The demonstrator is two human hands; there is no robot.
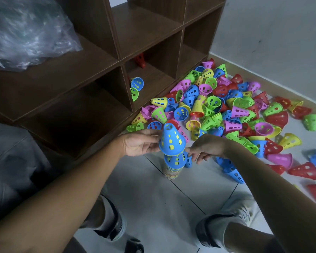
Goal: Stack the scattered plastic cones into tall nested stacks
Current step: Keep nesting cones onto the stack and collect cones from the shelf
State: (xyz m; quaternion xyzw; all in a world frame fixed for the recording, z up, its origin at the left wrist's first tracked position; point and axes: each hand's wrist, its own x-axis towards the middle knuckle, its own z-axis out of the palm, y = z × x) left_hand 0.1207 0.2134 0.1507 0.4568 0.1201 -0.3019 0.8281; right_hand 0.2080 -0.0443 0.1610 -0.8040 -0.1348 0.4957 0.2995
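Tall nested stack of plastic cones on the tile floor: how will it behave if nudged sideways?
The tall nested stack of plastic cones probably tips easily: it stands narrow and high on a small base. It likely slides on the smooth tile floor. The perforated blue cone on top looks light, so it may shift or pop off.

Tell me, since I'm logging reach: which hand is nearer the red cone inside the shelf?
Left. The left hand lies below the red cone; the right hand is farther right.

hands: two, left hand (141,142), right hand (206,147)
nested stacks: one (172,167)
shelf units: one (102,57)
plastic bags: one (24,31)
loose cones: too many to count (226,108)
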